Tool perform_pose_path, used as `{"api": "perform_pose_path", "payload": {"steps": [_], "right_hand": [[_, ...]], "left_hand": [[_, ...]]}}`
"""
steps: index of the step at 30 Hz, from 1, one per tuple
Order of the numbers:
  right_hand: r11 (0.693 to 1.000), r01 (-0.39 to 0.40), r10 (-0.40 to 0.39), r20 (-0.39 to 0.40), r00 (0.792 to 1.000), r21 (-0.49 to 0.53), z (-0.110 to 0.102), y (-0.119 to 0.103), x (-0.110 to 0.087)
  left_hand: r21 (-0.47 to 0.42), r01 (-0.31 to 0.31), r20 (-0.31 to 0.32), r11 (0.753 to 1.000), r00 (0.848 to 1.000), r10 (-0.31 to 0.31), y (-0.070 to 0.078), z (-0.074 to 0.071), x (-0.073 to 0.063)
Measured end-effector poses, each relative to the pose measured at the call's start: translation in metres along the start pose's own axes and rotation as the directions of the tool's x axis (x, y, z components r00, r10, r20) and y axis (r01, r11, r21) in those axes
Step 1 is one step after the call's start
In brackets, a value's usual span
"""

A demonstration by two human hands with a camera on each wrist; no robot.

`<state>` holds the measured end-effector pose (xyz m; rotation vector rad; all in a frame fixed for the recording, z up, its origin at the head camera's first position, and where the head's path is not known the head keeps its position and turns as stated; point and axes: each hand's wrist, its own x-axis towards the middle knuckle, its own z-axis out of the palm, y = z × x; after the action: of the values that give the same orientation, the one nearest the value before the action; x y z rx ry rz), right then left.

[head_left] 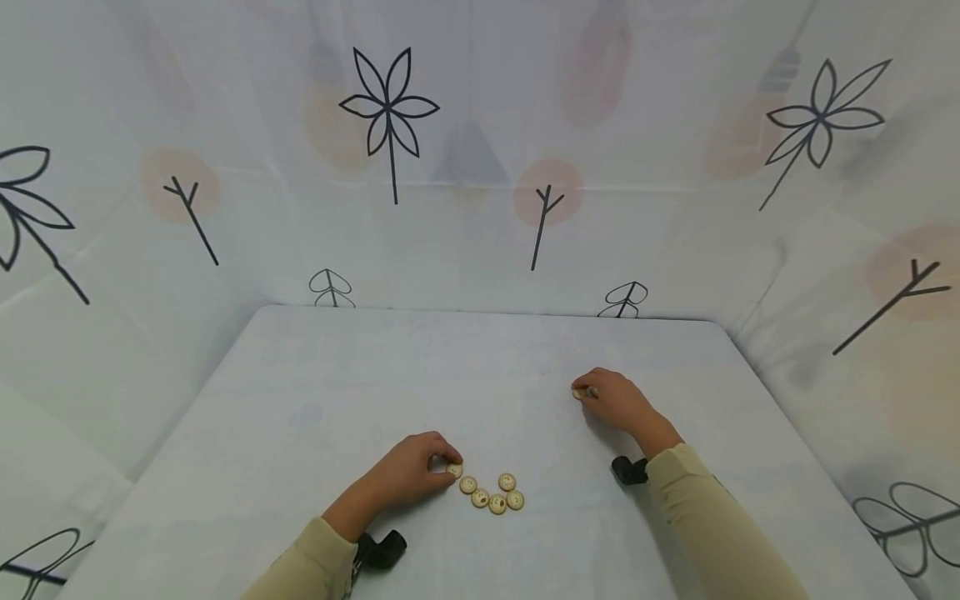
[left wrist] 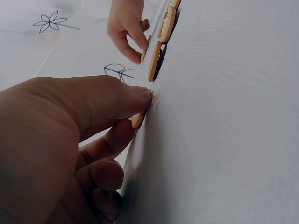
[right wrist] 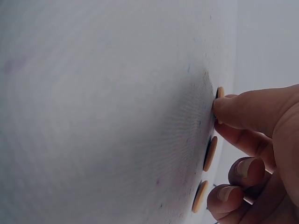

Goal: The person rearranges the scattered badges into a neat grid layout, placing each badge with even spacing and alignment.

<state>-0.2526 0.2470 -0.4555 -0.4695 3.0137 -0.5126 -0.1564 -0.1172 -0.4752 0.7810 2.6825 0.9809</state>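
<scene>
- Five loose button-like discs (head_left: 480, 498), pale and wooden-looking, lie flat near the front middle of the worktop (head_left: 337, 375), round faces up.
- They form a hook: the line slants from upper left down to the right, then bends back up at its right end; neighbours sit close, touching or nearly so.
- A left-hand disc (head_left: 453, 471) continues the slanting line at its upper left; the left wrist view shows it edge-on, its flat side roughly along the surface.
- The left hand (head_left: 411, 469) pinches that disc between thumb and fingertip, remaining fingers loosely curled.
- Farther back and to the right, well apart from the hook, is a right-hand disc (head_left: 577, 393), also edge-on in its wrist view.
- The right hand (head_left: 617, 402) pinches it between thumb and finger, other fingers bent; two more discs (right wrist: 210, 154) lie just beside this hand.
- Beige sleeves (head_left: 727, 525) cover both forearms, a black device (head_left: 628, 471) at each wrist.
- Around stand white walls (head_left: 465, 250) with line-drawn flowers.
</scene>
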Motion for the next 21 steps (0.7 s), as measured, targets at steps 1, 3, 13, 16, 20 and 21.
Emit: {"api": "perform_pose_path", "payload": {"steps": [1, 3, 13, 16, 20, 21], "right_hand": [[1.0, -0.002, 0.002, 0.001, 1.0, 0.002, -0.0005, -0.0005, 0.0001], [1.0, -0.005, 0.005, 0.005, 1.0, 0.004, -0.0015, -0.0012, 0.0001], [1.0, -0.006, 0.006, 0.004, 1.0, 0.01, -0.0007, 0.0007, -0.0004], [1.0, -0.004, 0.004, 0.001, 1.0, 0.008, -0.0002, 0.0012, 0.0], [1.0, -0.006, 0.006, 0.005, 1.0, 0.006, 0.0003, 0.0012, 0.0006], [1.0, -0.006, 0.006, 0.006, 1.0, 0.003, 0.0004, 0.0011, 0.0007]], "left_hand": [[0.002, 0.002, 0.001, 1.0, 1.0, -0.002, 0.0001, -0.0001, 0.0001], [0.004, 0.001, 0.003, 1.0, 1.0, -0.001, 0.0002, -0.0002, 0.0002], [0.0, 0.015, 0.01, 1.0, 1.0, -0.015, -0.0008, 0.0002, 0.0012], [0.003, 0.011, 0.01, 1.0, 1.0, -0.011, -0.0009, 0.0005, 0.0013], [0.008, 0.007, 0.01, 1.0, 1.0, -0.007, -0.0004, 0.0001, 0.0011], [0.009, 0.006, 0.01, 1.0, 1.0, -0.006, -0.0005, 0.0001, 0.0011]]}}
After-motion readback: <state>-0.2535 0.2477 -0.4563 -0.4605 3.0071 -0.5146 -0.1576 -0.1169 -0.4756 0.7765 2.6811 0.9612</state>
